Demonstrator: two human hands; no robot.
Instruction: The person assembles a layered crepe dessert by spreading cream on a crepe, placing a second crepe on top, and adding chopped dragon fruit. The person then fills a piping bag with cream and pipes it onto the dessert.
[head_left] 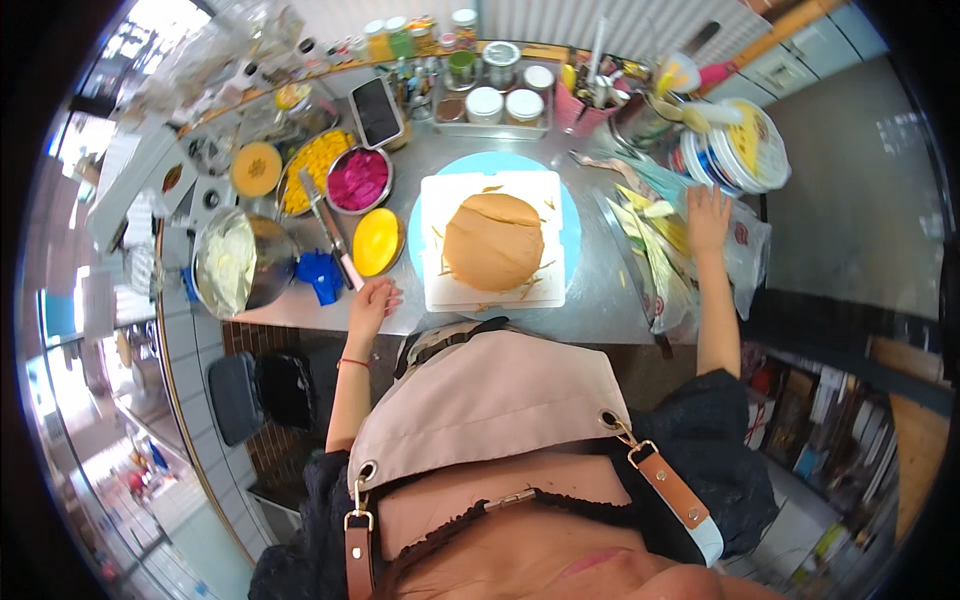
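A round light-brown sponge cake [492, 243] sits on a white square board [440, 195], with thin brown trimmings around it. The board rests on a pale blue round turntable [572, 230]. At the table's front edge my left hand [374, 302] is loosely open, beside the pink handle of a long spatula or knife [346, 262]; nothing shows in its fingers. My right hand [708, 215] lies with fingers stretched out over a heap of clear plastic bags [742, 250] at the right. Yellow-and-white crumpled strips [645, 225] lie just left of it, perhaps used piping bags.
Left stand a steel bowl of white cream [228, 262], a bowl of yellow cubes [318, 155], a bowl of magenta cubes [360, 180], a yellow round dish [376, 243] and a blue crumpled item [320, 276]. White tubs [735, 150], a pink utensil basket [582, 112] and jars [486, 104] line the back.
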